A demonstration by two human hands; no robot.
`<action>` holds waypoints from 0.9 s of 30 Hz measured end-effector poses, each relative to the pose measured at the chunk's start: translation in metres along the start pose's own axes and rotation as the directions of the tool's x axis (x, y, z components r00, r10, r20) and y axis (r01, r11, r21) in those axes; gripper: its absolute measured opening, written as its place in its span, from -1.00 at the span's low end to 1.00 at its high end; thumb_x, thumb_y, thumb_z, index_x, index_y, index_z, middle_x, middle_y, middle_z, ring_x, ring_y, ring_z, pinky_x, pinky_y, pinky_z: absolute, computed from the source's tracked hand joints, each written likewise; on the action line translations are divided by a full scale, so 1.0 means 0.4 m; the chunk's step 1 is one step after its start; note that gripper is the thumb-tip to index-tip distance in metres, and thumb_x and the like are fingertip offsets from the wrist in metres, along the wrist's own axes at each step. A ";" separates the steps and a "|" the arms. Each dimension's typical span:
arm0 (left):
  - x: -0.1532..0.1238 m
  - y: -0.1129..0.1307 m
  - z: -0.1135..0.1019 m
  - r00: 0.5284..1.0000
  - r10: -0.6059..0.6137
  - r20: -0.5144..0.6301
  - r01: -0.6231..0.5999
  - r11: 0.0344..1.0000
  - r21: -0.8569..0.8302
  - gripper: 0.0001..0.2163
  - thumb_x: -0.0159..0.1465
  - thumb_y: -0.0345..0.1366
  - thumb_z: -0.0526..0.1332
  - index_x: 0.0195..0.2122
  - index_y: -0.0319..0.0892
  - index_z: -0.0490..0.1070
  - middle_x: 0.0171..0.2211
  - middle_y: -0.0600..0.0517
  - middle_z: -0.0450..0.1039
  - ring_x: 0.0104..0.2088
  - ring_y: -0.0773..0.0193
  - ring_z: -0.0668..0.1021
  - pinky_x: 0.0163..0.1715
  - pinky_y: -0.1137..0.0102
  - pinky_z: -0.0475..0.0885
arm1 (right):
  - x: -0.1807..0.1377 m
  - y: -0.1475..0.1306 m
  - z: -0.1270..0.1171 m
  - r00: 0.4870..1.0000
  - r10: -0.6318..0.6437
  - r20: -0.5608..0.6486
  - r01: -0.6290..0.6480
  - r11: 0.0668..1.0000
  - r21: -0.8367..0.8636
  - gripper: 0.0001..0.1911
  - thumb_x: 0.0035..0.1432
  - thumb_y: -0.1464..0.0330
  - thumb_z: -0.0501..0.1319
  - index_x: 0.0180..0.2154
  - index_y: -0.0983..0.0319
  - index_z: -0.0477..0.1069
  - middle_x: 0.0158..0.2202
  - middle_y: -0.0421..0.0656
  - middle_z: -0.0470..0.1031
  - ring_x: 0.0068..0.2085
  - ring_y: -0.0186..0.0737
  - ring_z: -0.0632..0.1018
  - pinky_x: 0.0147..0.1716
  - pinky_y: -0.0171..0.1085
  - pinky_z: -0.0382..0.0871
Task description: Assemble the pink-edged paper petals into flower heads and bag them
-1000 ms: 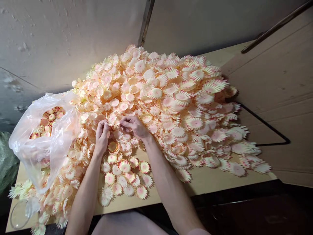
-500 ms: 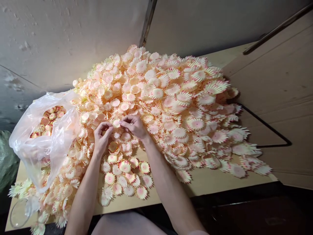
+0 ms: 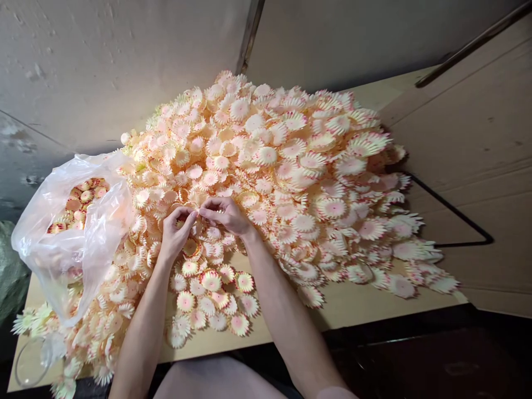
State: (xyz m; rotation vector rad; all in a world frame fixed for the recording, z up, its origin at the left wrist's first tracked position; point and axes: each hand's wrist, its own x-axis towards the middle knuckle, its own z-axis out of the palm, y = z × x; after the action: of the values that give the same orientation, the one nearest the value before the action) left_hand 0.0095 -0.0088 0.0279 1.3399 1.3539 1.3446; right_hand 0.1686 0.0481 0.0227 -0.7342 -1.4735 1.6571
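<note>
My left hand (image 3: 177,228) and my right hand (image 3: 228,216) meet fingertip to fingertip over a heap of artificial flower petal discs. Between the pinched thumbs and forefingers is a pale petal disc (image 3: 198,200), its lower edge hidden by the fingers. The heap (image 3: 266,156) is cream and pale pink, with frilled edges and darker pink tips on many pieces. Just below my hands, between my forearms, a smaller group of discs (image 3: 211,281) lies with yellowish rims and pink centres.
A translucent plastic bag (image 3: 100,244) at the left holds small red-and-yellow rolled pieces (image 3: 86,196). By the front left corner lies a clear round dish (image 3: 33,363). A cardboard sheet (image 3: 465,183) with a black bent rod (image 3: 453,208) flanks the wooden table (image 3: 353,307) on the right.
My hands have come closer together, and their fingertips now meet at the petal disc. The disc has turned from facing me to a more tilted position.
</note>
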 end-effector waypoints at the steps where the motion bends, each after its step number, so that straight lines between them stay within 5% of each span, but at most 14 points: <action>1: 0.000 0.001 0.000 1.000 0.003 0.002 -0.003 1.000 0.003 -0.70 0.20 -0.05 0.29 -0.37 -0.22 0.43 -0.49 0.08 0.39 -0.54 0.42 0.36 -0.52 0.50 0.30 | 0.000 0.001 0.000 1.000 -0.005 0.000 0.005 1.000 -0.005 -0.71 0.02 0.17 0.36 -0.43 0.28 0.46 -0.59 -0.30 0.33 -0.60 -0.45 0.28 -0.60 -0.38 0.13; 27: 0.005 -0.007 -0.010 0.991 0.073 0.112 -0.082 0.994 0.075 -0.73 0.28 -0.07 0.21 -0.33 -0.20 0.44 -0.39 0.02 0.41 -0.34 0.32 0.43 -0.27 0.44 0.35 | -0.003 -0.012 -0.005 0.988 0.063 0.141 -0.071 0.996 0.054 -0.71 0.14 0.17 0.27 -0.39 0.28 0.39 -0.58 -0.31 0.29 -0.58 -0.45 0.29 -0.58 -0.38 0.15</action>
State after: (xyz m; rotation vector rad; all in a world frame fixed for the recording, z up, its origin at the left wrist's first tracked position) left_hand 0.0048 -0.0073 0.0258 1.5111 1.3049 1.2610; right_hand 0.1715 0.0482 0.0269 -0.6537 -1.5036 1.8263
